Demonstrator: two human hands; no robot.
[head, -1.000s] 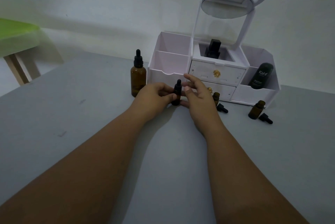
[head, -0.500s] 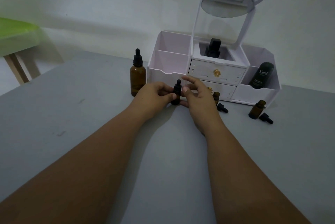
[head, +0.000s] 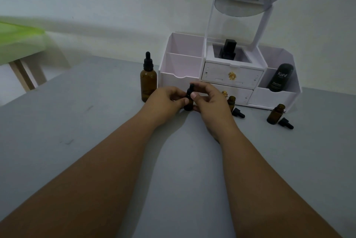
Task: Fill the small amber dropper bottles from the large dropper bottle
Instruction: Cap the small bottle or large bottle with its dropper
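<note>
A small amber dropper bottle [head: 189, 103] with a black dropper cap stands on the grey table [head: 81, 122] between my hands. My left hand [head: 165, 101] grips its body. My right hand [head: 207, 101] pinches the black cap with thumb and curled fingers. The large amber dropper bottle [head: 148, 81] stands capped just left of my left hand. Two more small amber bottles stand uncapped: one [head: 231, 101] right behind my right hand, one [head: 275, 114] further right. A loose black dropper cap lies beside each, one [head: 238, 113] and the other [head: 286, 122].
A white cosmetic organizer [head: 256, 95] with drawers and a round mirror [head: 238, 3] stands at the back against the wall. It holds a dark Kahf tube [head: 280, 80] and a black bottle [head: 228, 49]. A green-topped table [head: 17, 37] is off to the left.
My right hand's fingers have curled down from a spread pose and closed over the small bottle's cap. My left hand keeps its grip on the bottle.
</note>
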